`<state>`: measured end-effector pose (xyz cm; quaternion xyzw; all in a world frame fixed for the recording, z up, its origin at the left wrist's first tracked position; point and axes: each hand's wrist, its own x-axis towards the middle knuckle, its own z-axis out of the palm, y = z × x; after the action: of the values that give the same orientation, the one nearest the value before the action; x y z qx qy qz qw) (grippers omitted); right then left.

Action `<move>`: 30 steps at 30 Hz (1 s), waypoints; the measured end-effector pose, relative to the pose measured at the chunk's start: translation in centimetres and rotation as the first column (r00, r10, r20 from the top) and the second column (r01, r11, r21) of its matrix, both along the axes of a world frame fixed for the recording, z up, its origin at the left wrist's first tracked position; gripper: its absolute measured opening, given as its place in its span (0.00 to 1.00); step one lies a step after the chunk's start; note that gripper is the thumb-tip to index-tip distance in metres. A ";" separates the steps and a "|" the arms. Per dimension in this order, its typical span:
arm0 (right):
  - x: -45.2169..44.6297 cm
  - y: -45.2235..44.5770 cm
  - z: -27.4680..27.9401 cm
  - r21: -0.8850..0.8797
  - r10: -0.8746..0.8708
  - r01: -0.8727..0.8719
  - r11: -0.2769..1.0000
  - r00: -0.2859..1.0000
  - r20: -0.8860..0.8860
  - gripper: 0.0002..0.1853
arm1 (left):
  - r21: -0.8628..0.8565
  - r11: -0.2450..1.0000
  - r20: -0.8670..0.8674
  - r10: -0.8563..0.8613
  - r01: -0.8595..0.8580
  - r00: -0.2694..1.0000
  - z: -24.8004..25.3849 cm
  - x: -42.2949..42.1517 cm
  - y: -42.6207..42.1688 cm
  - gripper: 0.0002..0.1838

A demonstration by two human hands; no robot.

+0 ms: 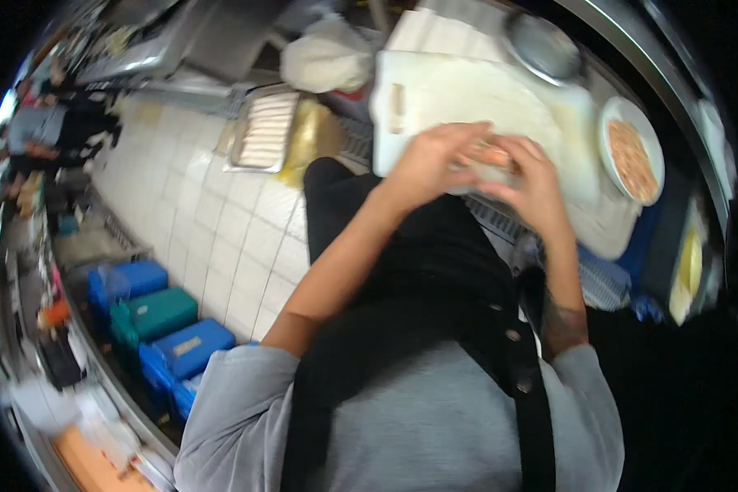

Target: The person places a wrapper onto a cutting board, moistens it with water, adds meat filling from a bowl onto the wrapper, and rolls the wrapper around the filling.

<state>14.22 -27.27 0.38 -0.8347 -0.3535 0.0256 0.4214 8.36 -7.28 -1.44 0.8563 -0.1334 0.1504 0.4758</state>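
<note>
Above the near edge of a white cutting board [467, 82], my left hand [435, 160] and my right hand [533, 180] face each other with curled fingers. Between them they hold a pale wrapper with pinkish-orange filling [490, 156], partly covered by the fingers and blurred. A large pale sheet [500, 98] seems to lie on the board. To the right stands a white bowl [658, 156] with shredded pinkish filling [631, 160] in it. At the board's far right corner is a round metal bowl or lid [543, 49].
A metal tray [236, 156] of pale rolls [268, 127] sits left of the board, beside a yellow bag [307, 139] and a white plastic bag [326, 57]. Blue bins [193, 344] and a green bin [154, 316] line the tiled floor [221, 213]. People [49, 127] stand far left.
</note>
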 end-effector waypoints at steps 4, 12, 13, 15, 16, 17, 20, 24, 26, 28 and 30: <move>-0.5 -0.4 0.0 0.078 -0.041 0.038 0.996 0.999 0.032 0.17 | -0.011 1.000 0.034 0.005 -0.004 0.999 -0.1 -0.5 0.2 0.19; 0.3 -0.8 -2.2 0.061 -0.127 0.128 0.990 0.992 -0.007 0.10 | -0.020 0.990 0.080 0.141 -0.140 0.987 -1.8 -0.2 0.4 0.07; 0.5 -0.6 -2.1 0.044 -0.129 0.132 0.990 0.990 -0.061 0.10 | -0.025 0.990 0.038 0.137 -0.136 0.990 -1.8 -0.1 0.6 0.09; 1.4 -1.0 -2.4 0.030 -0.126 0.131 0.991 0.982 -0.144 0.12 | -0.034 0.995 -0.034 0.091 -0.092 0.995 -1.5 -0.4 0.7 0.17; 1.7 -1.3 -2.7 0.041 -0.110 0.119 0.992 0.978 -0.177 0.14 | -0.031 0.998 -0.064 0.058 -0.060 0.996 -1.1 -0.5 1.0 0.23; 1.6 -1.5 -1.8 0.046 -0.084 0.094 0.995 0.980 -0.182 0.16 | -0.002 0.999 -0.007 0.051 -0.051 0.999 -0.7 -0.5 1.0 0.29; 1.5 -1.3 -0.2 0.027 0.004 -0.002 1.000 0.996 -0.087 0.20 | 0.127 0.991 -0.009 0.041 -0.039 0.999 0.3 -0.2 0.5 0.36; 1.5 -0.8 -2.0 -0.088 0.008 -0.005 0.996 0.999 0.031 0.23 | 0.209 0.977 0.014 0.035 -0.038 0.999 -0.6 1.2 -0.9 0.22; 1.4 -0.7 -2.3 -0.088 -0.009 0.005 0.996 0.999 -0.037 0.22 | 0.209 0.976 -0.004 0.060 -0.058 0.998 -1.1 1.3 -1.1 0.18; 1.6 -0.9 -2.5 -0.072 0.002 -0.005 0.997 0.999 -0.039 0.20 | 0.200 0.978 -0.013 0.070 -0.066 0.997 -1.4 1.4 -1.0 0.16; 1.6 -1.0 -2.3 -0.023 0.005 -0.005 1.000 1.000 0.012 0.18 | 0.192 0.980 0.006 0.041 -0.041 0.999 -1.2 1.2 -0.7 0.17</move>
<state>15.77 -28.26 -1.88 -0.8389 -0.3577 0.0256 0.4094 9.56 -8.02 -2.69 0.9007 -0.1300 0.1473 0.3875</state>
